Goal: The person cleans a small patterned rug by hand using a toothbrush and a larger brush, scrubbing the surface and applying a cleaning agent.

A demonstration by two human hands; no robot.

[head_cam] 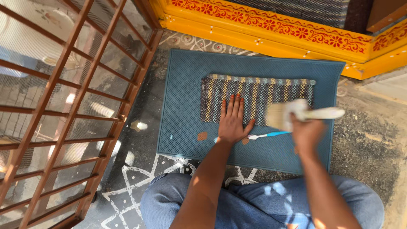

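A small striped woven mat (pixel 258 95) lies on a larger teal rubber mat (pixel 186 101) on the ground. My left hand (pixel 232 121) presses flat on the lower edge of the striped mat, fingers together and stretched out. My right hand (pixel 306 129) grips a pale wide brush (pixel 296 112) with a light handle, its bristles over the right part of the striped mat; the brush is blurred. A toothbrush with a blue and white handle (pixel 268 135) lies on the teal mat between my hands.
A brown metal grille gate (pixel 63 106) stands to the left. A yellow doorstep with a red flower pattern (pixel 271 29) runs behind the mats. White chalk patterns (pixel 135 186) mark the rough ground near my knees in blue jeans (pixel 254 203).
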